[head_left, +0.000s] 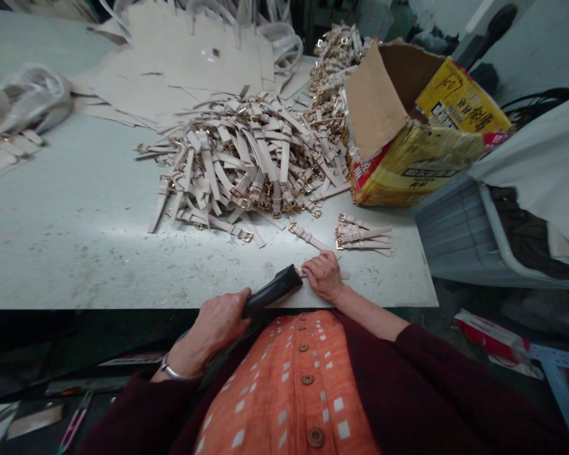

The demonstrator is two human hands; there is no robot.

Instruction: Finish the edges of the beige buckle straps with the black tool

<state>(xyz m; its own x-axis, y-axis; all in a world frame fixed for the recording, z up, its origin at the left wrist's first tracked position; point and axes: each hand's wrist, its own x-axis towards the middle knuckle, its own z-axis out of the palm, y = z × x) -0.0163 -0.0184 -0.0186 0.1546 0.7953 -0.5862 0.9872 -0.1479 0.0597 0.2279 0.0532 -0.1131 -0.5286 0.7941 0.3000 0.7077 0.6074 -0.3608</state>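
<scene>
My left hand point(222, 319) is wrapped round the handle of a black hand tool with a wider boxy head point(275, 291); its exact kind is not clear. The head points at my right hand point(323, 275), whose fingers are closed on a pale strap point(345, 275). Only short ends of this strap show on either side of the fingers. Just beyond them lies another buckled strap point(308, 237). To the right is a small stack of straps point(365, 235) with gold buckles. Behind, a large heap of similar buckled straps point(256, 155) covers the table.
A yellow-and-red cardboard box point(412, 164) stands open at the right of the table point(76, 246). Next to the table's right edge is a grey plastic bin point(455, 221). Pale sheets point(171, 50) lie at the back, and bundled strips point(23, 98) at the left.
</scene>
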